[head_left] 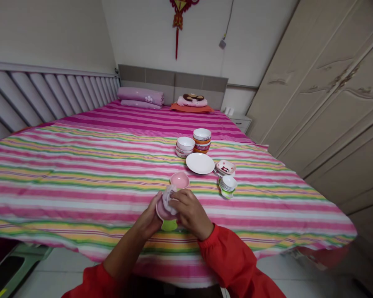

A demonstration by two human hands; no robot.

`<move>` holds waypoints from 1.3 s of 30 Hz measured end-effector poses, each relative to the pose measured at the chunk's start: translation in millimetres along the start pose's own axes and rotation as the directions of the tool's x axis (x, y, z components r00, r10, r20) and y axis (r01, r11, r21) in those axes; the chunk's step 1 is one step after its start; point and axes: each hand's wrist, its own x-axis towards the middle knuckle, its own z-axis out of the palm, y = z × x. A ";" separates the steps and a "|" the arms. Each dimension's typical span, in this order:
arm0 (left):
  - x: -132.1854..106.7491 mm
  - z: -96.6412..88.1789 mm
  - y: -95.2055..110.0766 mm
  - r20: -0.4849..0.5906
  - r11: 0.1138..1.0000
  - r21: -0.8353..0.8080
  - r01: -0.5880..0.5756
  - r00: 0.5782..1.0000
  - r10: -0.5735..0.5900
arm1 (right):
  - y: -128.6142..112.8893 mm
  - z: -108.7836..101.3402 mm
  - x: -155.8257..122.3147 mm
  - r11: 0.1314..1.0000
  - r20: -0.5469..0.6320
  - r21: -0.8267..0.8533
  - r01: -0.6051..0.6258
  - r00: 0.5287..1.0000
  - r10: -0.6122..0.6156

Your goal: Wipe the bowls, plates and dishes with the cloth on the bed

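Note:
In the middle of the striped bedsheet [81, 194], my left hand [148, 219] grips the rim of a pink dish [161, 211]. My right hand [189, 213] presses a crumpled white cloth [168, 200] against the dish. A green dish edge [169, 225] shows just below the hands, and I cannot tell if it is part of the pink dish. A separate pink dish [179, 180] lies just beyond my hands. Farther on are a white plate [200, 163], two stacks of bowls [202, 140], and stacked small dishes [226, 178].
The sheet-covered bed runs back to a grey headboard [174, 80] with pink pillows [140, 97]. A slatted wall panel [49, 97] stands on the left and a cream wardrobe [323, 91] on the right. Tiled floor [62, 265] shows below the bed's near edge.

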 end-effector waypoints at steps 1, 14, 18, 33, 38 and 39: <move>1.2 -1.4 -0.3 0.007 1.000 -0.008 -0.002 1.000 0.002 | 1.1 1.4 0.8 0.997 0.021 -0.058 0.041 0.999 -0.040; 0.3 10.0 1.8 -0.099 0.954 0.127 -0.271 0.954 0.284 | -23.4 29.4 -8.3 0.905 -0.056 0.277 -0.322 0.935 0.350; 5.8 7.6 5.3 -0.230 0.977 0.002 -0.215 0.950 0.209 | -36.5 42.5 -23.9 0.912 -0.213 0.305 -0.275 0.913 0.347; -7.3 13.7 13.5 -0.205 0.985 -0.122 -0.124 0.974 0.097 | -33.8 35.3 -32.5 0.967 -0.345 0.208 -0.144 0.915 0.211; -12.2 9.6 10.1 -0.181 0.991 -0.040 -0.130 0.976 0.121 | -3.4 21.9 -25.5 0.802 -0.427 0.516 -0.301 0.722 0.545; -12.7 9.3 8.3 -0.147 0.996 -0.017 -0.086 0.986 0.083 | 0.9 16.8 -20.7 0.753 -0.400 0.584 -0.303 0.700 0.591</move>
